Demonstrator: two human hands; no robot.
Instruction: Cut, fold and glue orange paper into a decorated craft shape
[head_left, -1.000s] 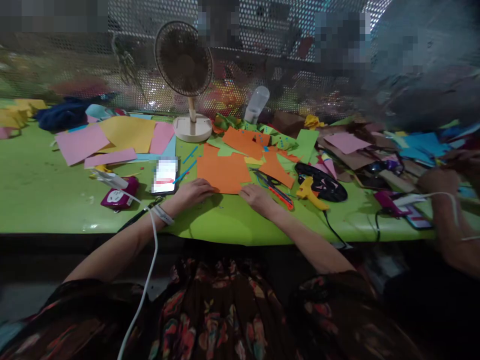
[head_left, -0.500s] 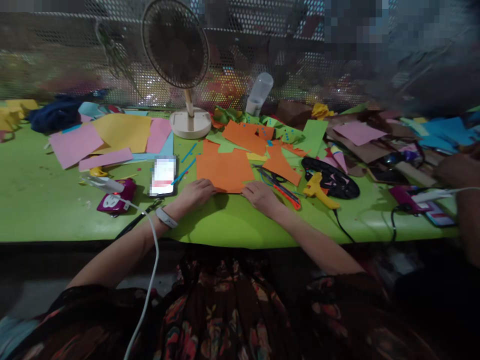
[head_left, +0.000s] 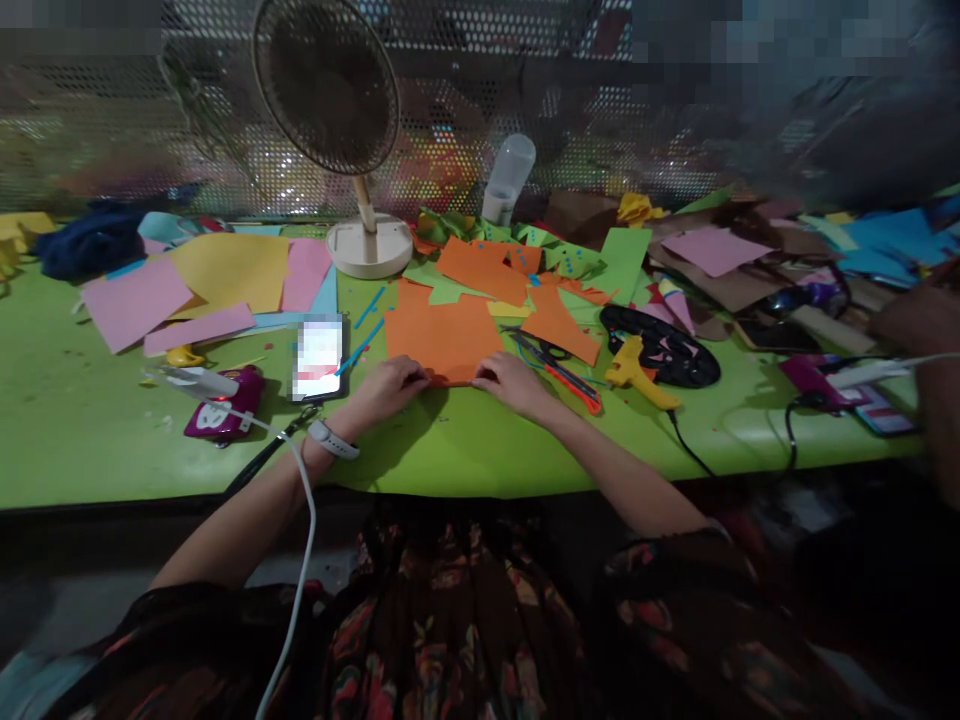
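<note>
An orange sheet of craft paper (head_left: 442, 335) lies flat on the green table in front of me. My left hand (head_left: 394, 388) pinches its near edge at the left corner, fingers curled. At the right end of that same edge, my right hand (head_left: 510, 385) pinches the paper too. A narrow strip along the near edge looks turned up between the hands. Right of the sheet lie scissors (head_left: 536, 345) and an orange-red cutter knife (head_left: 574, 388). A yellow glue gun (head_left: 637, 375) rests against a black palette-like tray (head_left: 690, 362).
A phone (head_left: 319, 360) and a purple power socket (head_left: 225, 405) with a white cable are on the left. A fan (head_left: 367, 245) and a clear bottle (head_left: 510, 175) stand at the back, among coloured paper scraps (head_left: 232, 270). Another person's arm (head_left: 926, 350) is at the right.
Both hands have gone from flatter fingers on the paper's near edge to a curled pinch, and have come slightly closer together. The view has shifted a little.
</note>
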